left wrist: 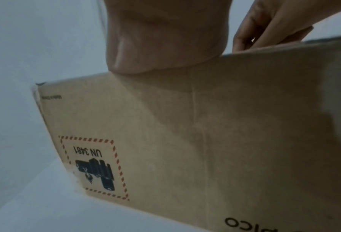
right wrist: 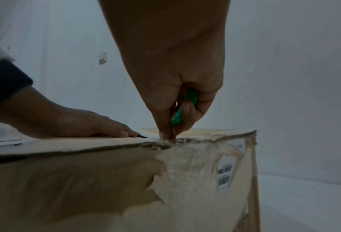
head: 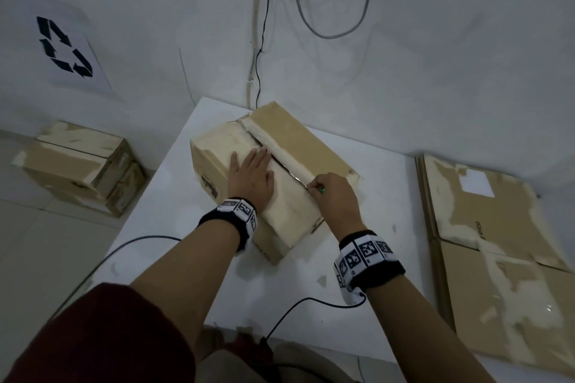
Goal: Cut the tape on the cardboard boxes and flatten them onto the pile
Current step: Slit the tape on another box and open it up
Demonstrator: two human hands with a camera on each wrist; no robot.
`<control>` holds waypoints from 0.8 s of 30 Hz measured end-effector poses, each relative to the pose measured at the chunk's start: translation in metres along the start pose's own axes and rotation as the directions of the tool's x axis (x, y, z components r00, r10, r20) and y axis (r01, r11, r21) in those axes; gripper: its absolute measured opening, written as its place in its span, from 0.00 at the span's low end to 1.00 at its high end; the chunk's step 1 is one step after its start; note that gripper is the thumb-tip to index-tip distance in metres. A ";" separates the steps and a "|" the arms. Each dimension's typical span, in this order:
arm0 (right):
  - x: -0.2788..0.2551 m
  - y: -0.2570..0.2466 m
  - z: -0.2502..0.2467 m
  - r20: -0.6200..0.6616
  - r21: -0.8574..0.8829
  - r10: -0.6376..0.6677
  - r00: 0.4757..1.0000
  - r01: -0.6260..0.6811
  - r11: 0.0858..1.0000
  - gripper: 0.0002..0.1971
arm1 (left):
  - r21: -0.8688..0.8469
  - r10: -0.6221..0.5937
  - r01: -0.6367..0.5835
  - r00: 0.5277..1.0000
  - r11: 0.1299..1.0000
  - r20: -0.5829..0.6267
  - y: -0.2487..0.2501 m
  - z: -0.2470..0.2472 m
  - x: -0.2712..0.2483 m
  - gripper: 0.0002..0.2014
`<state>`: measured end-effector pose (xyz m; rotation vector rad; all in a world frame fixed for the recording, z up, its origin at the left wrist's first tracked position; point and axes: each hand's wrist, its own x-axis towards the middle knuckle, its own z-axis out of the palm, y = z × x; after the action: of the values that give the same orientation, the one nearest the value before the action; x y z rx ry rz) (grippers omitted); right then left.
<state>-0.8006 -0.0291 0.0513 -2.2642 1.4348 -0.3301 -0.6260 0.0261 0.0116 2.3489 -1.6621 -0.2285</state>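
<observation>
A closed cardboard box (head: 289, 140) stands on the white table (head: 174, 227), its top seam covered with clear tape (head: 280, 162). My left hand (head: 250, 179) lies flat on the left top flap, fingers straight, pressing it down. My right hand (head: 334, 193) grips a green-handled cutter (head: 320, 190) with its tip in the taped seam near the box's front end. In the right wrist view the cutter (right wrist: 185, 108) is pinched in the fingers and meets the torn tape at the box (right wrist: 106, 180) edge. The left wrist view shows the box (left wrist: 205, 141) side with a UN 3481 label.
A pile of flattened boxes (head: 497, 258) lies to the right of the table. Two more taped boxes (head: 81, 165) sit stacked on the floor at left. Cables (head: 311, 305) trail over the table's near edge, and others hang on the wall behind.
</observation>
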 end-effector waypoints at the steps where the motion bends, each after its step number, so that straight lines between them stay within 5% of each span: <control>1: -0.005 0.003 -0.002 0.001 -0.003 0.013 1.000 -0.013 1.000 0.06 | 0.001 -0.001 0.001 1.000 1.000 -0.004 0.000 0.001 0.000 0.26; 10: -0.046 0.029 -0.014 -0.084 0.062 0.081 0.993 -0.076 0.995 0.07 | 0.005 0.003 -0.003 1.000 1.000 -0.013 -0.001 0.003 0.003 0.26; 16: -0.044 0.026 -0.018 -0.137 -0.079 0.093 0.986 -0.104 0.991 0.06 | 0.047 0.058 -0.058 0.998 0.997 -0.008 0.004 -0.004 -0.008 0.23; 18: -0.039 0.025 -0.020 -0.123 -0.109 0.101 0.987 -0.115 0.987 0.06 | 0.103 0.196 -0.195 0.981 0.975 -0.001 0.010 -0.007 -0.010 0.23; 21: -0.034 0.026 -0.021 -0.150 -0.108 0.123 0.981 -0.140 0.984 0.07 | 0.053 0.543 -0.547 0.836 0.835 0.071 0.023 -0.006 -0.007 0.24; 24: -0.031 0.032 -0.021 -0.167 -0.079 0.131 0.977 -0.146 0.986 0.06 | 0.005 0.564 -0.568 0.818 0.823 0.115 0.036 -0.006 -0.003 0.40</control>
<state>-0.8487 -0.0176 0.0554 -2.2362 1.7134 -0.4198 -0.6581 0.0184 0.0283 1.7699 -2.3455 -0.2063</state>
